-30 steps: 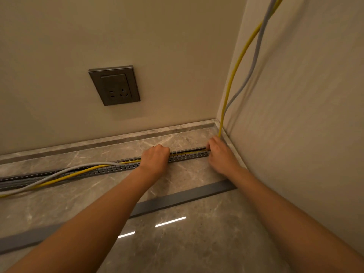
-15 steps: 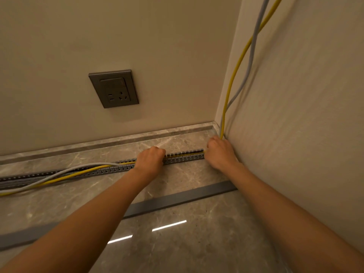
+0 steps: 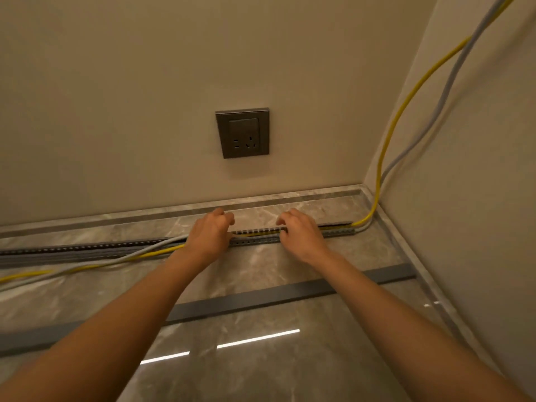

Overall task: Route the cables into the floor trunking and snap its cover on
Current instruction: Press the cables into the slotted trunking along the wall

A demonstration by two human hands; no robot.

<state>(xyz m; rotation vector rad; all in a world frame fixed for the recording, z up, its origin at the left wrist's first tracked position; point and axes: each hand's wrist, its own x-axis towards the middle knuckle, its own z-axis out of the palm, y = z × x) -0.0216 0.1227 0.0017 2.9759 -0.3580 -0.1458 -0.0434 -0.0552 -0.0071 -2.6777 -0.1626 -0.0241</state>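
Observation:
A grey slotted floor trunking runs along the marble floor near the back wall. A yellow cable and a grey cable come down the right wall and enter the trunking at the corner. Between my hands they lie inside the channel; left of my left hand they leave it and trail over the floor. My left hand and my right hand sit on the trunking with fingers curled over the cables. The flat grey cover strip lies loose on the floor nearer to me.
A dark grey wall socket sits on the back wall above the trunking. A marble skirting runs along the wall base. The right wall stands close beside my right arm.
Both hands have slid left along the trunking, away from the corner, and my view has turned left. The stretch of cable by the corner now lies in the channel.

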